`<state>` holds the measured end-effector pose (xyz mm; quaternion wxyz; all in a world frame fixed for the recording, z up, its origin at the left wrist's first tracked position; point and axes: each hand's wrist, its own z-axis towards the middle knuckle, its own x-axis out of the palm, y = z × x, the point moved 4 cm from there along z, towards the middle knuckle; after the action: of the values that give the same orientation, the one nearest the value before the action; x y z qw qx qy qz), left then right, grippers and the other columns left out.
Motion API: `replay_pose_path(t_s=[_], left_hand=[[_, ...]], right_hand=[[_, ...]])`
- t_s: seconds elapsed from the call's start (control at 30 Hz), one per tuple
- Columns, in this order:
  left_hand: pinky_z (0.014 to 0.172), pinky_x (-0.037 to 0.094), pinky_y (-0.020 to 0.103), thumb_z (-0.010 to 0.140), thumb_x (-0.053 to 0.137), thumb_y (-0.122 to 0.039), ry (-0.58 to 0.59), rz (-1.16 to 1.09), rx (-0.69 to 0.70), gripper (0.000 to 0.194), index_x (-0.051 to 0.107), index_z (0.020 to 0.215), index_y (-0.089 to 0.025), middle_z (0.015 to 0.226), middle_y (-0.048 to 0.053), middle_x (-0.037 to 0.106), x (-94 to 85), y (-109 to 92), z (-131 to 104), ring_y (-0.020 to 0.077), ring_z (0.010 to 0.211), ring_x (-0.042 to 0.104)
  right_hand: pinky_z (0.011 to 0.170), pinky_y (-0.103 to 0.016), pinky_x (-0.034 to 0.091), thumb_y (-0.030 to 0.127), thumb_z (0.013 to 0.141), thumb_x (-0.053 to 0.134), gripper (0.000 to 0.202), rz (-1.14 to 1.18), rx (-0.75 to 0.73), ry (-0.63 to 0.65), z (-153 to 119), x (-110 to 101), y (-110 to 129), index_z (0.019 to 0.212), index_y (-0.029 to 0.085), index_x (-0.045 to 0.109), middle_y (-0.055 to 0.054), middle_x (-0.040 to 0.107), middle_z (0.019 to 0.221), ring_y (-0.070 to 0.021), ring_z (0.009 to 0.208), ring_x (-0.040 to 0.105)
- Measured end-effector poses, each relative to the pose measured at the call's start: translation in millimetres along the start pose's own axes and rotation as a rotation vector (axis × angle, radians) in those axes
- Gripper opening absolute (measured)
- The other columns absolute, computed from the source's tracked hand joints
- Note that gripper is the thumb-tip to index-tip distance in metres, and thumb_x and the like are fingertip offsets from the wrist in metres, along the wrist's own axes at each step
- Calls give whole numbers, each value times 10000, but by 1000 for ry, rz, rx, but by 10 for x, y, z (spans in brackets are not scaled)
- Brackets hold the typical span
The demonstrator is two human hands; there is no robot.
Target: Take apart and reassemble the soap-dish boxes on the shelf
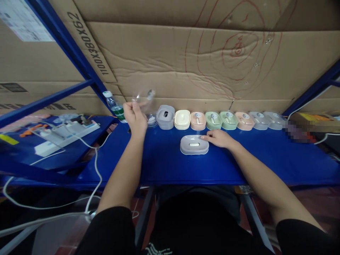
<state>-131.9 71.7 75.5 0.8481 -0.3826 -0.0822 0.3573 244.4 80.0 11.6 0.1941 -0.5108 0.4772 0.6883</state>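
Raised near the cardboard, my left hand (pixel 136 118) pinches a clear plastic lid (pixel 145 102) with a round sticker; motion smears the lid's outline. My right hand (pixel 219 138) grips the right back rim of a grey oval plastic dish (pixel 194 151), thumb on the rim. Inside that dish lies a small white bar-shaped piece (pixel 194 144). Behind it stand a stack of grey trays (pixel 165 122) and a stack of cream trays (pixel 182 119). Clear lids (pixel 152 120) lie below my left hand.
Lidded boxes in pink (pixel 198 122), green (pixel 214 121) and grey (pixel 258 121) line the back of the blue table (pixel 164 166). A water bottle (pixel 114 106) stands at the left, near a white power strip (pixel 67 136) with cables. Blue frame posts flank the cardboard wall (pixel 159 53).
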Motion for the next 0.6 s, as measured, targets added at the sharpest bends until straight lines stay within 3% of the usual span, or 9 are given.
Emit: replay_pose_path(t_s=[0.07, 0.17, 0.23, 0.3, 0.37, 0.43, 0.53, 0.6], left_hand=[[424, 347, 215, 1040, 320, -683, 22, -233, -130, 452, 439, 1045, -246, 843, 7, 707, 149, -124, -122, 64, 408, 469], [342, 239, 199, 968, 477, -731, 301, -399, -297, 495, 449, 948, -237, 663, -34, 677, 492, -323, -406, 54, 307, 387], [321, 216, 202, 970, 511, -690, 527, -417, -374, 463, 452, 919, -233, 624, -32, 678, 695, -426, -625, 64, 280, 375], [321, 223, 211, 1009, 469, -632, 673, -410, -401, 411, 476, 942, -226, 643, -16, 698, 816, -489, -800, 70, 280, 378], [346, 272, 223, 1043, 412, -576, 729, -368, -360, 385, 527, 1058, -210, 675, -5, 717, 851, -525, -894, 79, 302, 401], [440, 392, 236, 1056, 410, -524, 715, -262, -223, 402, 558, 1233, -196, 705, -3, 730, 817, -561, -910, 100, 393, 504], [693, 515, 283, 1062, 424, -460, 707, -25, -2, 426, 609, 1341, -196, 695, -7, 721, 740, -615, -880, 149, 625, 660], [766, 519, 309, 1072, 383, -449, 777, 103, 35, 448, 660, 1316, -194, 655, -9, 699, 727, -609, -864, 175, 689, 688]], right_hand=[[611, -302, 364, 719, 939, 539, 563, 70, -28, -151, 1, -68, 0, 867, 191, 720, -49, 695, 746, -181, 664, 587], [633, -301, 426, 668, 918, 609, 546, 236, -119, -321, -24, -145, 34, 1121, 175, 728, -56, 722, 809, -187, 679, 610], [617, -298, 439, 660, 902, 630, 550, 313, -169, -346, -42, -157, 73, 1130, 167, 714, -48, 709, 790, -178, 649, 595], [597, -290, 428, 658, 892, 641, 503, 334, -179, -375, -59, -164, 106, 997, 171, 711, -39, 690, 756, -164, 626, 570], [580, -282, 404, 662, 880, 654, 484, 338, -158, -408, -69, -171, 122, 829, 182, 669, -28, 659, 697, -151, 607, 543], [557, -273, 389, 680, 874, 651, 509, 393, -127, -379, -60, -160, 116, 723, 195, 609, -15, 628, 641, -137, 577, 525], [488, -256, 370, 729, 864, 627, 559, 560, -44, -198, -20, -91, 68, 669, 208, 565, 4, 596, 571, -117, 488, 503], [442, -248, 359, 757, 843, 631, 581, 623, 19, -55, -3, -34, 33, 661, 209, 571, 11, 583, 536, -108, 436, 489]])
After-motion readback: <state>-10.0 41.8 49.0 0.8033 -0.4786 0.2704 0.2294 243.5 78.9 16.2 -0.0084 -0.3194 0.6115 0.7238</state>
